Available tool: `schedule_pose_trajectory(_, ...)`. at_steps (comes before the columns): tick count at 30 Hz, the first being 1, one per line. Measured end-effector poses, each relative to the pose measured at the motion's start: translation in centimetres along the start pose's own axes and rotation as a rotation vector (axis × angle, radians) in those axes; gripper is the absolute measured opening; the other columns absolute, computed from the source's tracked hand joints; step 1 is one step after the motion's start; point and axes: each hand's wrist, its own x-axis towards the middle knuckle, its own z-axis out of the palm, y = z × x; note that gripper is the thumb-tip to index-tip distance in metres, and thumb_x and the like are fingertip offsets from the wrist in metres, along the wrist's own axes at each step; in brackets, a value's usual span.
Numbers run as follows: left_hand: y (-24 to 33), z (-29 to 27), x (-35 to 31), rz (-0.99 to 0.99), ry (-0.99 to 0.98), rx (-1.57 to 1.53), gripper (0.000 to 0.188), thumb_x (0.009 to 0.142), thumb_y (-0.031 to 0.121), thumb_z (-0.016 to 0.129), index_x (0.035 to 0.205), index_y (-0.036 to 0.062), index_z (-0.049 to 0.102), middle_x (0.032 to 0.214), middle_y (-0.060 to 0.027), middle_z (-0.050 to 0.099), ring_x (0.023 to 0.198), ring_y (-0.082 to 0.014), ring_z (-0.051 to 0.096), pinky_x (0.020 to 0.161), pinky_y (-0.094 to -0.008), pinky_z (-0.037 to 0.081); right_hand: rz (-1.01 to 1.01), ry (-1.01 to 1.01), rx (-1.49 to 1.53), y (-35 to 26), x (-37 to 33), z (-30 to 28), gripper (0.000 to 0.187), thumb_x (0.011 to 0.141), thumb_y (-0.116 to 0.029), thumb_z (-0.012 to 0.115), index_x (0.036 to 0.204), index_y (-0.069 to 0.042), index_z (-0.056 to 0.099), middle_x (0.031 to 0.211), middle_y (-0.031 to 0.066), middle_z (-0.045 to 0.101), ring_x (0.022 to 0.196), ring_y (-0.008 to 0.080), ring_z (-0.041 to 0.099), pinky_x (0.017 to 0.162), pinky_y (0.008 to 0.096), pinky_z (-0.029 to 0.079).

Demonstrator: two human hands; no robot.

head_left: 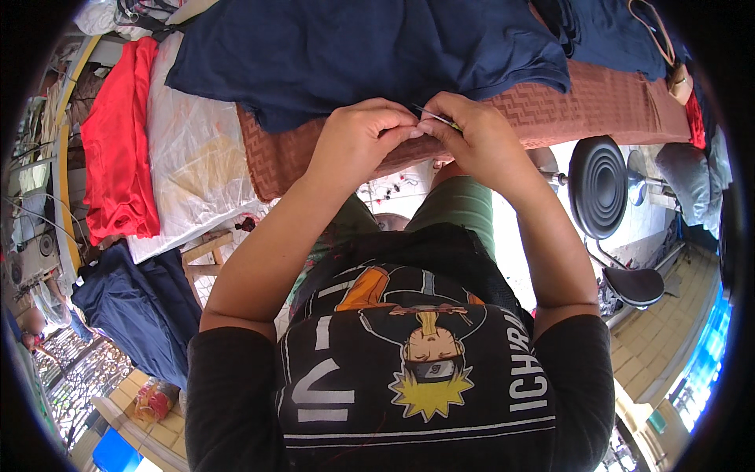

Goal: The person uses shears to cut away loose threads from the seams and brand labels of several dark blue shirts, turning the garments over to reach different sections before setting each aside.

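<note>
Brown cloth bears two navy garments; two hands pinch thread.

- A red garment hangs at the upper left of the frame.
- White cloth lies just right of it.
- A brown woven cloth covers the table at upper right.
- A black round stool stands at right.
- Dark blue fabric lies at lower left.

Tiny pinched item indistinct
</note>
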Motion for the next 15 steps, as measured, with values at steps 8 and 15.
schedule_pose_trajectory(8,0.6,-0.8,1.1,-0.026,-0.118,0.176,0.013,0.084,0.016,0.069,0.09,0.0041,0.069,0.078,-0.0096,0.066,0.071,-0.0149,0.064,0.065,-0.0276,0.05,0.067,-0.036,-0.062,-0.1,0.4,-1.6,0.024,0.084,-0.02,0.066,0.103,-0.006,0.061,0.085,0.0147,0.065,0.081,0.0345,0.063,0.068,0.0397,0.048)
schedule_pose_trajectory(15,0.4,-2.1,2.4,-0.246,-0.276,-0.045,0.015,0.088,0.016,0.066,0.092,0.0012,0.068,0.076,-0.004,0.067,0.07,-0.0096,0.06,0.067,-0.0245,0.049,-0.045,-0.003,-0.038,0.3,-1.3,-3.2,0.021,0.083,-0.017,0.066,0.102,-0.007,0.062,0.092,0.0106,0.064,0.082,0.0312,0.064,0.07,0.037,0.049)
